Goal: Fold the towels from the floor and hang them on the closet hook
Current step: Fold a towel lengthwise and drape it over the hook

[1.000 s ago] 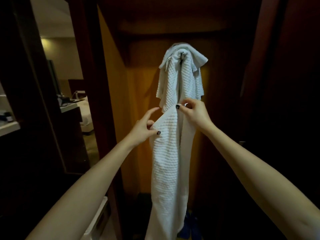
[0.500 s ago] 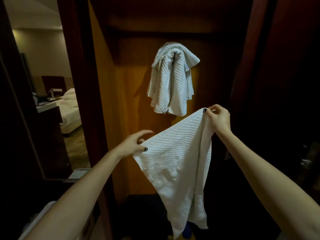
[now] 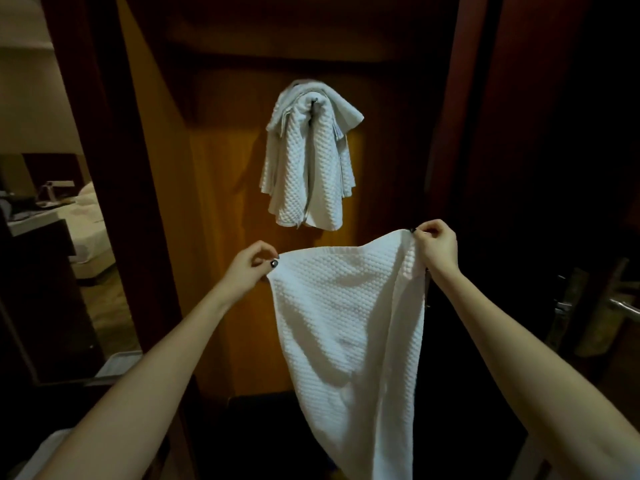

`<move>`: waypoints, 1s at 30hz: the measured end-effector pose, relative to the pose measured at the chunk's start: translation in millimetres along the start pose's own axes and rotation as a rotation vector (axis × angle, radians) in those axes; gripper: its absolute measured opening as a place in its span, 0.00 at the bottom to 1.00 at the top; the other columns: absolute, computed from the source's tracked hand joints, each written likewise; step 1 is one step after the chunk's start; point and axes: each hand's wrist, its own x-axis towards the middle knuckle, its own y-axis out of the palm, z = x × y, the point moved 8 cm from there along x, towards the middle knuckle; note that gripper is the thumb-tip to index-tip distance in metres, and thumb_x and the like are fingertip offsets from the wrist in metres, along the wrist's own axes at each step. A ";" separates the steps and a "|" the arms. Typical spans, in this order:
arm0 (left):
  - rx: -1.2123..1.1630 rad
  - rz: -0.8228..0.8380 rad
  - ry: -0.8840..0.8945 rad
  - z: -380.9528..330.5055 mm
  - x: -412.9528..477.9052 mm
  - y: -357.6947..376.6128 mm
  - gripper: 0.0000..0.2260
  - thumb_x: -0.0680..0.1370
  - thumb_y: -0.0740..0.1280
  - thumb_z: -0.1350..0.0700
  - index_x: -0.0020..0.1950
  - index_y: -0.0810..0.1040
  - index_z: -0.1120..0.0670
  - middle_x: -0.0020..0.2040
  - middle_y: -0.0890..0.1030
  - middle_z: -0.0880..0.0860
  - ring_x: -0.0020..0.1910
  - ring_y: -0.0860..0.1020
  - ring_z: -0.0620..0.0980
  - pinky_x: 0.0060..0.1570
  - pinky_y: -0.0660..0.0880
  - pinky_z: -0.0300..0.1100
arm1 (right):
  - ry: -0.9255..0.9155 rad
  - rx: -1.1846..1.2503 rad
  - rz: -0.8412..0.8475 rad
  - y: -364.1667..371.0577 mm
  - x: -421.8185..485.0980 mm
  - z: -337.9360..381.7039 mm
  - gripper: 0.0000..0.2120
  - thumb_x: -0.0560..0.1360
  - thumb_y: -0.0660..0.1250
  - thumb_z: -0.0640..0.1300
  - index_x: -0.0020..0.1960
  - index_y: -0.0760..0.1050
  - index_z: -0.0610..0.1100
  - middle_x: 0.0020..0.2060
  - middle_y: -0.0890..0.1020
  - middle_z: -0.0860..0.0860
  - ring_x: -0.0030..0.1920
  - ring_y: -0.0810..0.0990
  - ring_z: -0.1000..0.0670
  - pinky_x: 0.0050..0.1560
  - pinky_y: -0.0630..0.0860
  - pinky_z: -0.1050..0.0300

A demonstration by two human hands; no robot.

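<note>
The left hand (image 3: 251, 263) pinches the upper left corner of a white towel (image 3: 349, 323) with a waffle pattern. Its thumb and first fingers (image 3: 266, 252) are closed narrowly on the cloth, and a dark painted nail shows at the edge. The right hand (image 3: 434, 244) pinches the upper right corner in the same way, with its fingers curled tightly on the fabric. This corner is a little higher than the left one. The top edge of the towel is stretched between the two hands, and the rest hangs free in the air in front of the closet. It becomes narrower toward the bottom, where it leaves the picture. Above it, apart from it, a bundle of hung towels (image 3: 308, 168), also white, is draped over the hook (image 3: 314, 100) on the orange wooden back panel (image 3: 225, 202) of the closet. Only a small metal part of the hook shows in the top fold. On the left, past the dark closet frame, there is a bed (image 3: 88, 230) with light sheets. On the far right a metal door handle (image 3: 620, 306) shows in the dark.
</note>
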 end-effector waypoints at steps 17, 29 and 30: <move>-0.168 0.155 0.114 -60.5 -5.9 47.9 0.08 0.72 0.73 0.59 0.49 0.79 0.50 0.53 0.81 0.52 0.54 0.78 0.48 0.57 0.75 0.44 | -0.010 0.319 0.619 73.8 -101.5 65.4 0.04 0.73 0.72 0.32 0.47 0.80 0.35 0.39 0.86 0.41 0.42 0.86 0.46 0.44 0.81 0.60; -0.151 0.196 0.140 -68.9 -19.6 48.8 0.15 0.68 0.77 0.60 0.49 0.78 0.48 0.48 0.82 0.51 0.45 0.79 0.45 0.51 0.78 0.45 | -0.132 0.134 0.519 81.6 -120.5 96.8 0.09 0.72 0.74 0.39 0.37 0.79 0.35 0.28 0.83 0.44 0.31 0.84 0.47 0.33 0.80 0.58; -0.135 0.216 0.139 -69.0 -20.2 53.2 0.16 0.68 0.78 0.60 0.50 0.78 0.47 0.46 0.82 0.50 0.44 0.79 0.44 0.51 0.78 0.45 | -0.154 0.102 0.506 81.1 -121.1 98.3 0.09 0.72 0.74 0.40 0.37 0.79 0.35 0.27 0.83 0.45 0.29 0.83 0.49 0.31 0.79 0.61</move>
